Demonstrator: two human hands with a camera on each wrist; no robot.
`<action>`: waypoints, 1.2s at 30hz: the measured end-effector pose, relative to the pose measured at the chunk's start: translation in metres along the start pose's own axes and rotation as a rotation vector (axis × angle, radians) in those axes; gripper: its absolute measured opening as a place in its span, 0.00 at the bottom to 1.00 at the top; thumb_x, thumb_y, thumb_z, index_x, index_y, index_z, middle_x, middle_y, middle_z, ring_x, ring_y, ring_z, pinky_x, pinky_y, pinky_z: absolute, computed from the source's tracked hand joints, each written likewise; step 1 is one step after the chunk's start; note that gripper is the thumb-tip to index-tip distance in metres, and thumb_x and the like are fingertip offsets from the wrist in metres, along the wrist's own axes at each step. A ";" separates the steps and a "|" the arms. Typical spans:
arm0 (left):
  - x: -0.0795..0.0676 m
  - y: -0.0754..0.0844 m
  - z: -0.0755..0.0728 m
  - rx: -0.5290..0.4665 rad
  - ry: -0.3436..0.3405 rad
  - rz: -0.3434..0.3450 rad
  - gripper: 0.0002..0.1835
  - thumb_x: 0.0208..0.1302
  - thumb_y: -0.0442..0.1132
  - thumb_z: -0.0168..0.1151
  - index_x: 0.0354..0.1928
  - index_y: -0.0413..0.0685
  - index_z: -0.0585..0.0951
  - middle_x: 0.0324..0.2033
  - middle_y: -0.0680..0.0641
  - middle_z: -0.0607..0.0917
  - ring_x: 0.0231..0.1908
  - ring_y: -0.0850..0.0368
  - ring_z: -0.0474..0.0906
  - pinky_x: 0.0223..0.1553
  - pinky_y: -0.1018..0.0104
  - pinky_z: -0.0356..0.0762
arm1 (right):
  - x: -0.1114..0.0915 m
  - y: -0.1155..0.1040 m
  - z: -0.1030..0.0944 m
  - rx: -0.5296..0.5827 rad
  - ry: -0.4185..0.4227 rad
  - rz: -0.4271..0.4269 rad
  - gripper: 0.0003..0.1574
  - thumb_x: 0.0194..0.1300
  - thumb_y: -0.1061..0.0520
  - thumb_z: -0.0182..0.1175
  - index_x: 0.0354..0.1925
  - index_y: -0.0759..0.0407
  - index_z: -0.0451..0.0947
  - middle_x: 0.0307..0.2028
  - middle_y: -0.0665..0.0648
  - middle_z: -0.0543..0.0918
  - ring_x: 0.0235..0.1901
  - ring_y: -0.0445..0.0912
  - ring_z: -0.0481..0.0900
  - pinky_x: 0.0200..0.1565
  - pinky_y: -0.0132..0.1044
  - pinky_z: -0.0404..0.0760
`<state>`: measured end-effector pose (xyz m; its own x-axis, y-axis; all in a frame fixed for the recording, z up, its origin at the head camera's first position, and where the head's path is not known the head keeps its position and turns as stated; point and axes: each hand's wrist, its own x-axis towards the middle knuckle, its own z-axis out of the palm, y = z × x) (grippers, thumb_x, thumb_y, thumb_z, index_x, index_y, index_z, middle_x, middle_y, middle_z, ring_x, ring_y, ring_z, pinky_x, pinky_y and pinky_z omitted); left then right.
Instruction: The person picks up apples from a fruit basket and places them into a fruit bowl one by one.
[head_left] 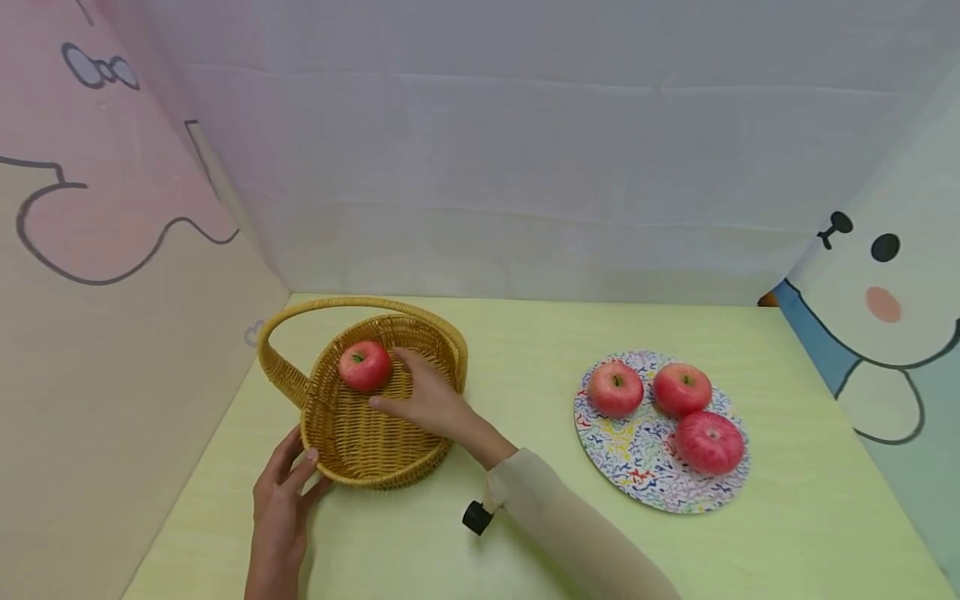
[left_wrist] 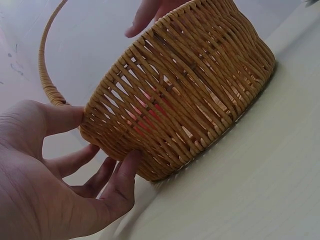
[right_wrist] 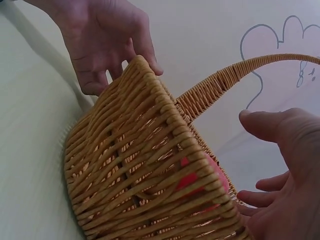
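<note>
A yellow-brown wicker basket point(head_left: 378, 481) with a tall arched handle stands on the left part of the table. One red apple point(head_left: 365, 367) lies inside it, toward the back left; through the weave it shows as a red patch in both wrist views. My left hand point(head_left: 279, 496) grips the basket's near left side, thumb at the rim and fingers against the wall in the left wrist view. Over the basket's inside, my right hand point(head_left: 433, 402) reaches in with thumb and fingers spread, just right of the apple, holding nothing.
On the table's right side, a round plate point(head_left: 626, 454) with a multicolored squiggle pattern bears three red apples point(head_left: 682, 390). A pale curtain-like wall point(head_left: 495, 183) closes off the back, and printed cartoon panels point(head_left: 847, 333) flank the pale yellow table point(head_left: 517, 367).
</note>
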<state>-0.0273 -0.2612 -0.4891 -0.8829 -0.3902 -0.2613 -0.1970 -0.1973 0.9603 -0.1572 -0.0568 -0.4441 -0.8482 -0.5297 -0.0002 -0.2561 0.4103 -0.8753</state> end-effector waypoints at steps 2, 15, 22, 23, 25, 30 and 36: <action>0.001 0.000 -0.001 0.001 0.004 -0.006 0.31 0.72 0.44 0.58 0.74 0.57 0.63 0.63 0.58 0.68 0.57 0.64 0.72 0.44 0.69 0.81 | 0.005 -0.001 0.002 0.006 -0.005 0.030 0.56 0.60 0.37 0.67 0.76 0.52 0.53 0.73 0.54 0.63 0.72 0.53 0.64 0.68 0.52 0.69; 0.001 0.002 -0.002 0.010 0.002 -0.006 0.31 0.72 0.44 0.58 0.74 0.58 0.63 0.63 0.58 0.68 0.57 0.65 0.72 0.44 0.70 0.81 | 0.039 -0.003 0.011 0.030 0.015 0.132 0.56 0.60 0.40 0.69 0.76 0.54 0.54 0.73 0.55 0.64 0.72 0.51 0.64 0.69 0.49 0.68; 0.000 0.003 -0.001 -0.001 0.015 -0.014 0.31 0.71 0.43 0.59 0.74 0.57 0.64 0.62 0.59 0.69 0.56 0.65 0.73 0.44 0.69 0.81 | 0.051 0.002 0.022 0.017 0.032 0.154 0.55 0.58 0.40 0.71 0.75 0.53 0.56 0.71 0.55 0.67 0.70 0.49 0.67 0.68 0.45 0.70; 0.000 0.002 -0.001 -0.002 0.015 -0.014 0.31 0.71 0.43 0.58 0.74 0.57 0.64 0.62 0.58 0.69 0.56 0.65 0.73 0.44 0.69 0.81 | 0.052 0.003 0.023 0.021 0.030 0.148 0.55 0.58 0.41 0.71 0.74 0.54 0.57 0.70 0.55 0.68 0.69 0.49 0.68 0.67 0.45 0.71; 0.000 0.003 -0.001 -0.006 0.020 -0.018 0.31 0.71 0.43 0.59 0.74 0.57 0.64 0.62 0.58 0.69 0.56 0.66 0.73 0.44 0.69 0.81 | 0.055 0.003 0.025 0.016 0.030 0.136 0.54 0.58 0.41 0.71 0.74 0.55 0.58 0.69 0.55 0.70 0.67 0.48 0.71 0.65 0.43 0.74; 0.000 0.002 -0.002 -0.013 0.026 -0.027 0.31 0.71 0.43 0.59 0.74 0.56 0.64 0.63 0.58 0.69 0.55 0.66 0.73 0.43 0.69 0.81 | 0.062 0.004 0.029 0.026 0.018 0.122 0.54 0.58 0.43 0.72 0.73 0.57 0.57 0.66 0.55 0.73 0.63 0.47 0.74 0.61 0.39 0.76; 0.001 0.002 -0.001 -0.007 0.019 -0.034 0.31 0.71 0.44 0.59 0.74 0.57 0.64 0.63 0.59 0.68 0.55 0.67 0.74 0.43 0.69 0.81 | 0.068 0.006 0.030 0.027 0.023 0.143 0.54 0.56 0.43 0.72 0.72 0.58 0.59 0.62 0.55 0.76 0.58 0.46 0.77 0.58 0.36 0.77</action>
<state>-0.0282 -0.2630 -0.4881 -0.8673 -0.4002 -0.2959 -0.2240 -0.2171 0.9501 -0.2030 -0.1127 -0.4633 -0.8857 -0.4499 -0.1150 -0.1194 0.4599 -0.8799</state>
